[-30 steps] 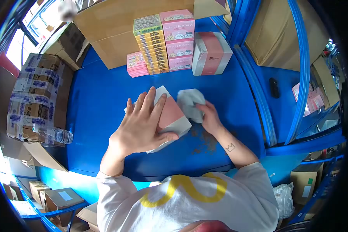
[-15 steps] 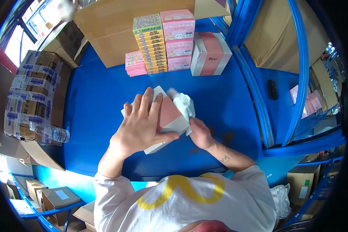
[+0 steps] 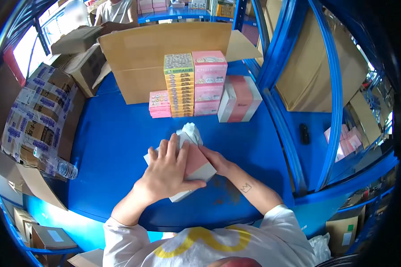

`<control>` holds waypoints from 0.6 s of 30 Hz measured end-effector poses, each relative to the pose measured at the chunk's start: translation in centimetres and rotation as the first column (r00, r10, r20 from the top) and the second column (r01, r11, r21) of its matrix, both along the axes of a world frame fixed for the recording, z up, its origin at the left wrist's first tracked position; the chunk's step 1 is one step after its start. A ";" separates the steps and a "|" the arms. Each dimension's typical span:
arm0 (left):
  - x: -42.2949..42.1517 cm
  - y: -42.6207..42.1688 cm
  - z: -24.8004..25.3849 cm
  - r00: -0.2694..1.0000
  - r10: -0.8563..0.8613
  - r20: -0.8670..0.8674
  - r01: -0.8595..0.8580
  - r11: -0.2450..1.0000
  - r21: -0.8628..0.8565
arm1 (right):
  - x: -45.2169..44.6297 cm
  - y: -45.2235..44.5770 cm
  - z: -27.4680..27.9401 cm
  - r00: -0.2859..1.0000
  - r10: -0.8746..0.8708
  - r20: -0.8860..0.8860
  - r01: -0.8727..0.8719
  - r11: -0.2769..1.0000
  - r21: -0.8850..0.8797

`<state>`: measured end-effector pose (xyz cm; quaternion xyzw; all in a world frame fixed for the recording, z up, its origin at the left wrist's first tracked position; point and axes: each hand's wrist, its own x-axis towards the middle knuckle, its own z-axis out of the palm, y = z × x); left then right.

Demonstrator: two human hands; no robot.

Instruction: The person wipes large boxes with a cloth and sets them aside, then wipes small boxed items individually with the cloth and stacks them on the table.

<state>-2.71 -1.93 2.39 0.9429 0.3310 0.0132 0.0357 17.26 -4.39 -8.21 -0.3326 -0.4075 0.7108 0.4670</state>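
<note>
Loads of open worktop (image 3: 111, 151) left of the left hand (image 3: 165, 171), but boxes (image 3: 209, 71) block the back and a rail (image 3: 286, 142) the right.

On the bench (image 3: 116, 151), a gift box (image 3: 198, 162) sits under the left hand (image 3: 165, 173), a cloth (image 3: 191, 131) at its far edge, the right hand (image 3: 217, 161) at its right. Behind, left to right: packets (image 3: 159, 107), stacked cartons (image 3: 180, 93), Chiikawa boxes (image 3: 209, 84), another gift box (image 3: 240, 99); a cardboard panel (image 3: 133, 62) behind the stacks. Far left, a parcel (image 3: 38, 111) and bottle (image 3: 60, 165).

Clear bottle (image 3: 67, 169) beside taped carton (image 3: 39, 116)
</note>
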 end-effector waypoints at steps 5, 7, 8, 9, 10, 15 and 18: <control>0.0 0.0 -1.2 0.987 -0.077 0.141 0.060 0.990 0.124 | -0.5 -1.0 -3.7 0.939 -0.113 0.325 0.099 0.993 0.060; 0.2 0.0 -0.6 0.994 -0.035 0.103 0.031 0.999 0.043 | -0.1 -3.5 -1.5 0.846 -0.154 0.510 0.095 0.986 0.140; 0.1 -0.1 -0.4 0.997 -0.019 0.077 0.020 1.000 -0.004 | 0.3 -4.7 -1.6 0.864 -0.160 0.477 0.156 0.987 0.048; 0.1 -0.2 -0.4 0.999 -0.005 0.050 0.007 0.999 -0.043 | 0.8 -5.7 -1.7 0.880 -0.173 0.443 0.213 0.976 -0.041; 0.0 -0.1 -0.6 0.999 -0.001 0.052 0.004 0.999 -0.047 | 1.2 -7.1 -2.1 0.851 -0.186 0.491 0.238 0.970 -0.045; 0.0 -0.2 -1.5 0.984 -0.087 0.158 0.068 0.991 0.117 | 0.8 -10.2 3.0 0.649 -0.137 0.748 0.228 0.973 -0.020; 0.2 -0.2 -0.8 0.996 -0.034 0.082 0.033 0.999 0.015 | 0.5 -10.0 4.5 0.762 -0.302 0.573 0.264 0.953 0.151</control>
